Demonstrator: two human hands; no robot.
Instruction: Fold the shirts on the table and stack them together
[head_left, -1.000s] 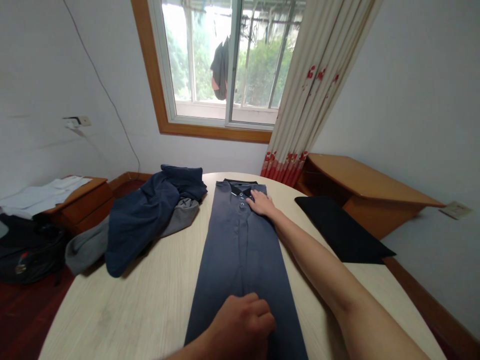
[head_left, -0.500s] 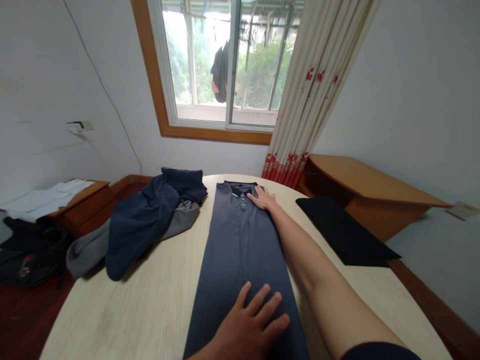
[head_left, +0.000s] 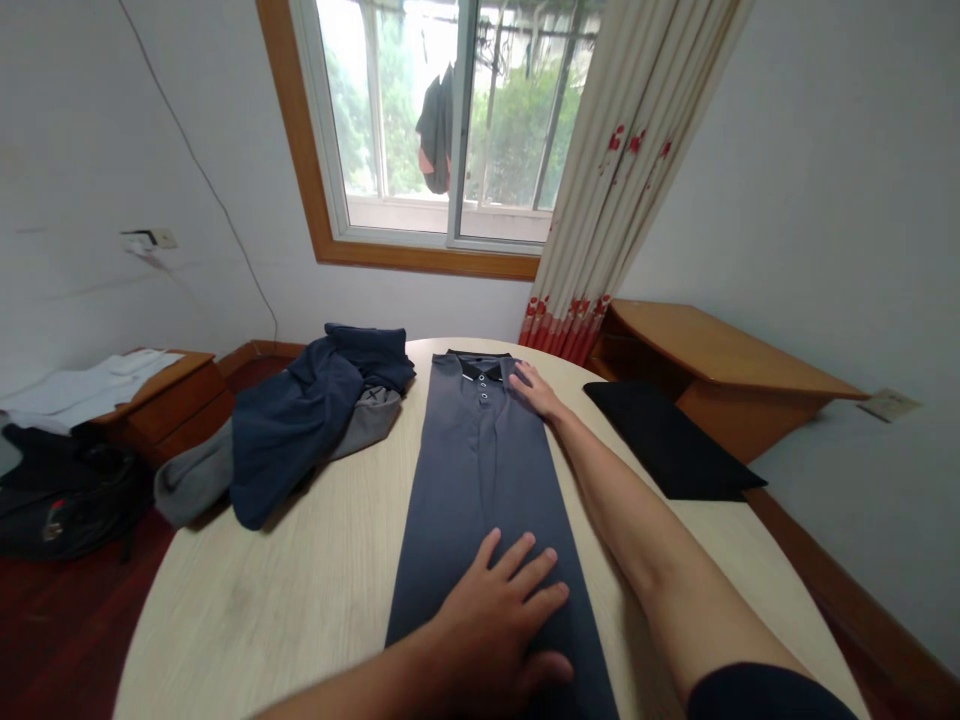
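Observation:
A grey-blue polo shirt [head_left: 480, 480] with a black collar and several buttons lies folded into a long, narrow strip, its collar at the far end. My left hand [head_left: 502, 610] lies flat across the shirt's near part, fingers spread. With my arm stretched forward, my right hand [head_left: 536, 390] rests on the shirt's right shoulder edge beside the collar, fingers extended. The near end of the shirt runs out of view at the bottom.
The shirt is on a round pale wooden table [head_left: 255, 610]. Dark blue and grey clothes [head_left: 300, 420] lie heaped at the left. A flat black board-like thing [head_left: 667, 440] sits at the right edge, by a brown desk [head_left: 727, 350]. Behind are a window and a curtain [head_left: 607, 180].
My right hand has shifted outward from beside the buttons to the shirt's right shoulder edge. My left hand stays on the near part, its thumb now showing. The view has tilted slightly.

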